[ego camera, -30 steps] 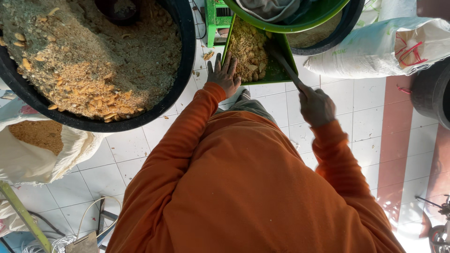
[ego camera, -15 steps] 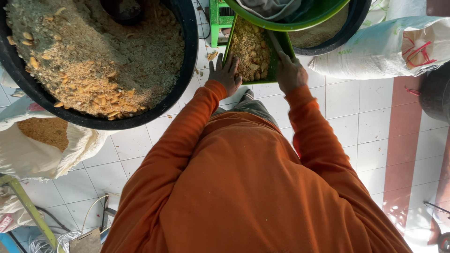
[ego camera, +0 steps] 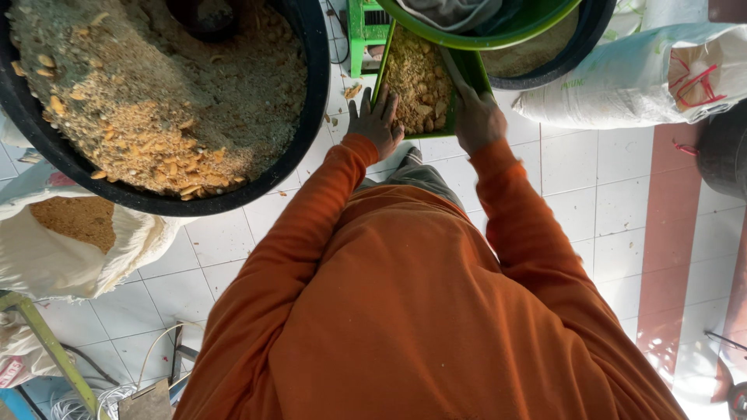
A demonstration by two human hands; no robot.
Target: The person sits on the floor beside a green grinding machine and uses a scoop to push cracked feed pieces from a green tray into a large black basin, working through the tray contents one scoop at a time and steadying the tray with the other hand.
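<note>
Holding the green tray (ego camera: 459, 74) of yellow-brown chips level would serve best: seen from the head camera, the left hand (ego camera: 377, 120) lies open, fingers spread on its near-left edge, the right hand (ego camera: 478, 118) closed around its near-right rim, black tub (ego camera: 307, 93) just left.

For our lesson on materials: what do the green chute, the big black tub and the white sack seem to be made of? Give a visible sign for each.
Green chute: probably painted metal, thin flat walls, even gloss.
Big black tub: likely moulded plastic or rubber, with a thick, smooth, rounded, dull rim.
White sack: apparently woven plastic, with soft creases and a slight sheen.
</note>
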